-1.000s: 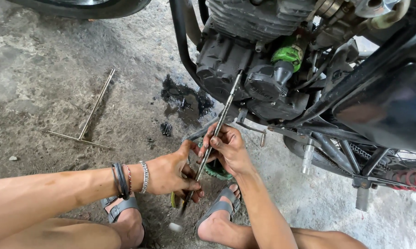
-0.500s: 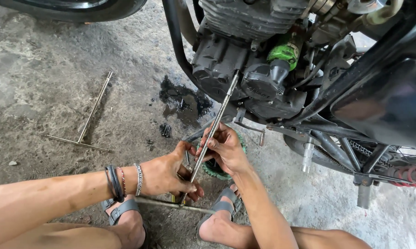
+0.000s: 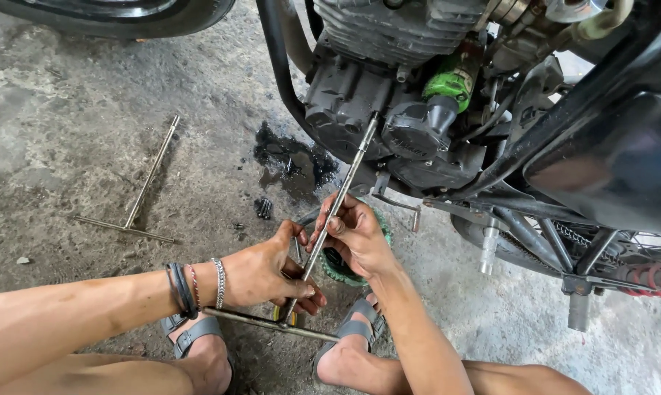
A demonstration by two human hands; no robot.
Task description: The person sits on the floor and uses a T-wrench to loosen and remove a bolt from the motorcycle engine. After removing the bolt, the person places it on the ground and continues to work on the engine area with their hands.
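Now the T-handle wrench (image 3: 335,208) has its crossbar swung into view below the left hand (image 3: 268,272), whose grip stays closed low on the shaft; the right hand (image 3: 356,235) pinches it higher, tip seated on the engine cover (image 3: 345,95).

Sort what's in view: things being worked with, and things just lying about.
In use:
left hand
right hand
long T-handle wrench
engine cover

Lying about:
second T-handle wrench
small dark parts
oil stain
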